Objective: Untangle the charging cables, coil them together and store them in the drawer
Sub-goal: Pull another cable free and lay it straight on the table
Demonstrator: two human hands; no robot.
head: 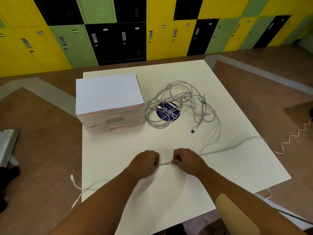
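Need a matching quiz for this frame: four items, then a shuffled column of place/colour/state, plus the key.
Items
1. drawer unit
2. cable tangle
3. round sticker
4. left hand and right hand

Descriptions
A. dark blue, partly under looped cables
B. pinching a short stretch of cable between them, at the near side
C. far left on the white board, with a white top
D. piled loosely, just right of the drawers

Pairs: 1-C, 2-D, 3-A, 4-B
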